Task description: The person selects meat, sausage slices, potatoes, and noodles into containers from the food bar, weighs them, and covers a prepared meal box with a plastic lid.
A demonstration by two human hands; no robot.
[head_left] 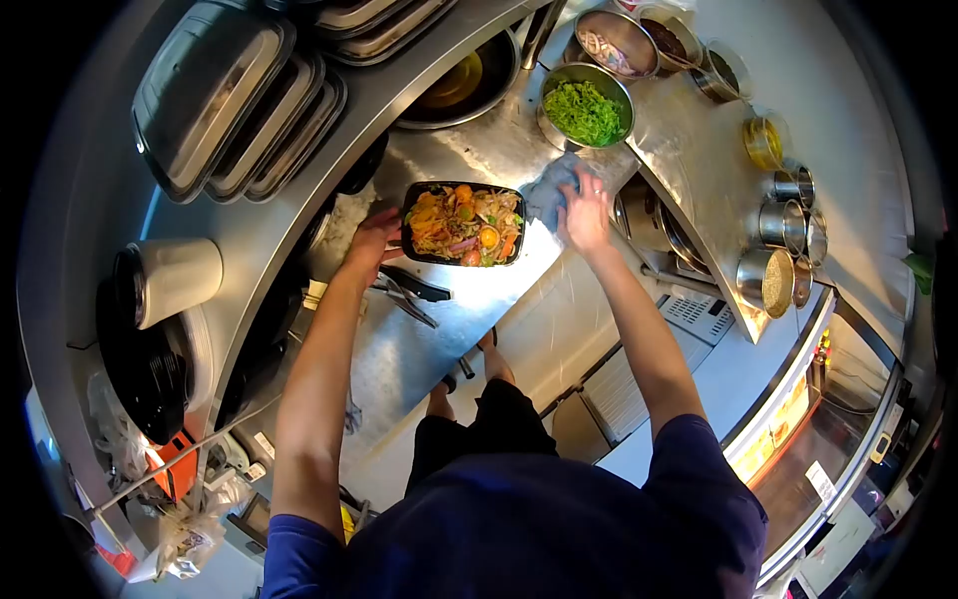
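Note:
A black takeaway container [407,238] filled with a mixed dish of orange, green and brown pieces sits on the metal counter. My left hand [373,244] is at its left side, fingers stretched toward the rim; whether they touch it I cannot tell. My right hand [587,212] is to the right of the container, fingers spread at the edge of a crumpled grey-blue cloth [547,192]. Nothing shows in its grasp. Below the container lie metal tongs [407,305] and a black-handled tool [419,287].
A bowl of chopped greens [587,112] and a bowl of pale sliced food [614,48] stand at the back. Several metal tins [782,226] line the right shelf. Clear plastic lids [210,95] are stacked on the upper left shelf, above a white canister [180,282].

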